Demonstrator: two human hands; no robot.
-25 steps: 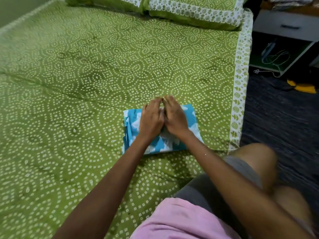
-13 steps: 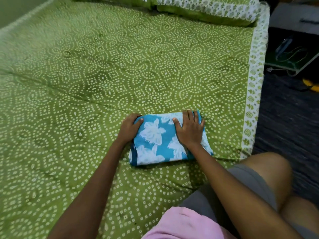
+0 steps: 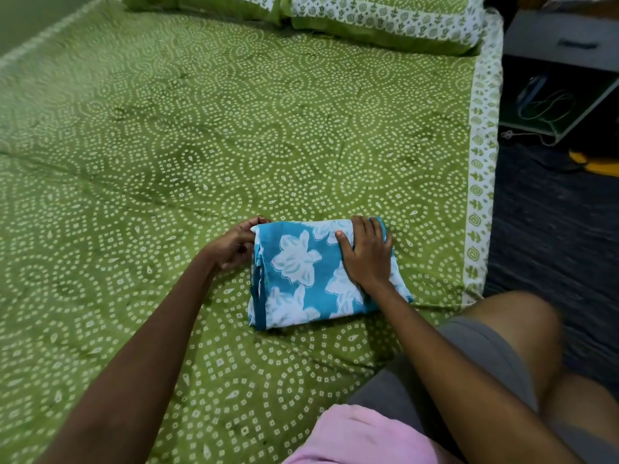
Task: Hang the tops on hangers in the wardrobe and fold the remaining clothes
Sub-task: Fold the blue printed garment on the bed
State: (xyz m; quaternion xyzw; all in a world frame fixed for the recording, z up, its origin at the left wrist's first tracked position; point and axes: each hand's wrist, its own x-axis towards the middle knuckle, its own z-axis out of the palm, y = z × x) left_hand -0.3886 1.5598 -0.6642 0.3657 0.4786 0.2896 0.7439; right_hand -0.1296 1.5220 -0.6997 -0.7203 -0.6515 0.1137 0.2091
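Here the left hand (image 3: 234, 247) pinches the folded cloth (image 3: 301, 276); right hand (image 3: 366, 254) presses flat.

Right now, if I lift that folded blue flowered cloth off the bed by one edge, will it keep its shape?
Probably not. The blue flowered cloth looks thin and soft, with loose layered edges on its left side, so it would likely droop and unfold. It seems light. Lying flat on the bed, it won't roll; lifting it from both ends should keep the fold.
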